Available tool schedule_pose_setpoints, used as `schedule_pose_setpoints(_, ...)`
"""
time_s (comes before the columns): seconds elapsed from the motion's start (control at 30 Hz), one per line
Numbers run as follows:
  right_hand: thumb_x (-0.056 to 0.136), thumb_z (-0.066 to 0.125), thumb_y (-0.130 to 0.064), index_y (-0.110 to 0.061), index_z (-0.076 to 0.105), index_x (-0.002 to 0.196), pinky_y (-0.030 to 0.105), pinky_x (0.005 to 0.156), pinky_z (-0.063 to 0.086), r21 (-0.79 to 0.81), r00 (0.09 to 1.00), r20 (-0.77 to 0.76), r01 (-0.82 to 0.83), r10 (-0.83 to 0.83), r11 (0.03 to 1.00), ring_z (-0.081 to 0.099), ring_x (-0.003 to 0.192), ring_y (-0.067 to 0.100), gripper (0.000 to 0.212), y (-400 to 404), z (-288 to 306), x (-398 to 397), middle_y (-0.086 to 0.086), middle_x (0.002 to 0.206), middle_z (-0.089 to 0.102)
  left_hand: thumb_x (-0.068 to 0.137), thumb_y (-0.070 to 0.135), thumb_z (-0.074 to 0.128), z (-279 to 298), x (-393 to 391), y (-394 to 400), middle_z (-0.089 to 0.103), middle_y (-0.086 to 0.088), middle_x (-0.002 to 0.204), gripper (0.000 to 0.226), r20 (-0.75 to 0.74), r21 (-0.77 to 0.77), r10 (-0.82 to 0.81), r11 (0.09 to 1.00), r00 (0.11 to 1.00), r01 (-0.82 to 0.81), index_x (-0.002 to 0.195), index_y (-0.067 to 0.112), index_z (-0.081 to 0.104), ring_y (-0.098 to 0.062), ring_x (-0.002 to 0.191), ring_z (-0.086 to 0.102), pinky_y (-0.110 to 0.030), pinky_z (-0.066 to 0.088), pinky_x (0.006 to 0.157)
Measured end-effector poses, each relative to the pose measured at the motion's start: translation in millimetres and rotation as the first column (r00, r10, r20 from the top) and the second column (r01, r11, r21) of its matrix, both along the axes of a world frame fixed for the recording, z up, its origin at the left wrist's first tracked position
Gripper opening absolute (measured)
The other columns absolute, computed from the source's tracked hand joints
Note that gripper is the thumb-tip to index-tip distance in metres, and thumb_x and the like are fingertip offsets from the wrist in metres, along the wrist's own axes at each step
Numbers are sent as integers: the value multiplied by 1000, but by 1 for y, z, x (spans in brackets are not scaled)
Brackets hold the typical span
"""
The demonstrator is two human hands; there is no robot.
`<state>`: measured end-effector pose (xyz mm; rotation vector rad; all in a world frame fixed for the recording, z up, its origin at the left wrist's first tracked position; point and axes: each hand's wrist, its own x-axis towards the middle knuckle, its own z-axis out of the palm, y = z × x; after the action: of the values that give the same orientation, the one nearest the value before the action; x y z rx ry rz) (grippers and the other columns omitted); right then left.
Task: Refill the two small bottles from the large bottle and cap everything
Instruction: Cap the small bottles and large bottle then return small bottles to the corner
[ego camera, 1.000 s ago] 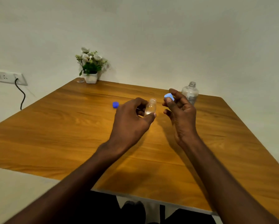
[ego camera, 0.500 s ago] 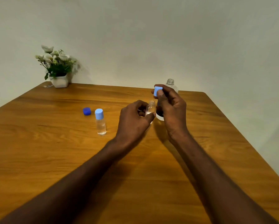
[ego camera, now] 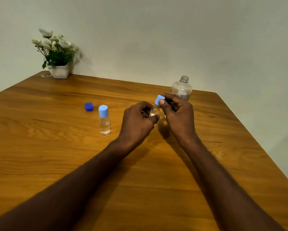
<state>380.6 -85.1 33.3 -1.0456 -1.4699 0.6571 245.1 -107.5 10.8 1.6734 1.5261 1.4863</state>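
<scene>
My left hand (ego camera: 138, 121) grips a small clear bottle (ego camera: 154, 111) above the table's middle. My right hand (ego camera: 178, 114) pinches a light blue cap (ego camera: 159, 99) that sits tilted on that bottle's neck. A second small bottle (ego camera: 104, 120) with a light blue cap on it stands upright to the left, liquid inside. The large clear bottle (ego camera: 181, 89) stands uncapped at the table's far edge, behind my right hand. A dark blue cap (ego camera: 88, 106) lies loose on the table left of the capped small bottle.
The wooden table (ego camera: 56, 147) ends against a plain wall. A white pot of flowers (ego camera: 57, 55) stands at the far left corner. Something white shows under my right hand, mostly hidden.
My right hand has brought the light blue cap down and left onto the neck of the bottle in my left hand. The view has shifted right, bringing the capped bottle into sight.
</scene>
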Motion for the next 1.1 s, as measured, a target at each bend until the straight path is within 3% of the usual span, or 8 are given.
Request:
schedule_pose_setpoints(0.23, 93, 76, -14, -19, 75, 119, 37, 96, 60, 1, 997, 75, -2, 2, 1000, 72, 106, 8, 26, -4, 2, 2, -5, 113, 76, 88, 21, 82, 0, -1, 1, 70, 17, 85, 20, -10, -6, 0, 1000, 1000, 0, 107, 23, 74, -2, 80, 69, -20, 57, 67)
schedule_pose_setpoints(0.47, 90, 81, -18, -16, 73, 124, 14, 81, 57, 11, 993, 116, 3, -5, 1000, 71, 93, 1, 35, -3, 3, 2, -9, 102, 73, 87, 19, 80, -1, -1, 2, 72, 13, 88, 20, -2, -6, 8, 1000, 1000, -8, 107, 19, 76, -2, 80, 69, -17, 52, 67)
schedule_pose_setpoints(0.63, 91, 80, -22, -17, 76, 119, 33, 90, 62, 3, 992, 122, 34, -34, 999, 73, 99, 7, 29, -4, 3, 2, -5, 108, 77, 88, 19, 81, 0, 0, 2, 72, 14, 89, 22, -21, -5, 4, 1000, 1000, -4, 110, 19, 76, -1, 82, 68, -11, 49, 65)
schedule_pose_setpoints(0.77, 91, 80, -22, -17, 76, 119, 33, 90, 62, -14, 992, 118, 52, -50, 999, 74, 98, 7, 29, -4, 4, 1, -5, 108, 77, 87, 19, 82, 0, -1, 1, 71, 15, 88, 21, -12, 3, 4, 1000, 1000, -4, 106, 22, 74, -3, 81, 69, -16, 53, 67)
schedule_pose_setpoints(0.9, 88, 83, -26, -17, 78, 114, 23, 84, 61, 9, 988, 133, 84, -85, 996, 73, 93, 1, 28, -5, 3, 0, -8, 102, 77, 87, 18, 82, 1, 0, 0, 72, 12, 93, 27, -16, 15, -3, 1000, 1000, 3, 113, 19, 75, -5, 85, 70, -22, 57, 73)
schedule_pose_setpoints(1.1, 83, 87, -27, -15, 78, 104, 17, 75, 58, 22, 987, 115, 109, -111, 994, 73, 85, 2, 26, -5, 3, 1, -10, 92, 76, 87, 18, 82, 1, -1, 0, 70, 16, 92, 29, -11, 32, -14, 999, 1000, 14, 114, 20, 75, -5, 87, 70, -25, 59, 75)
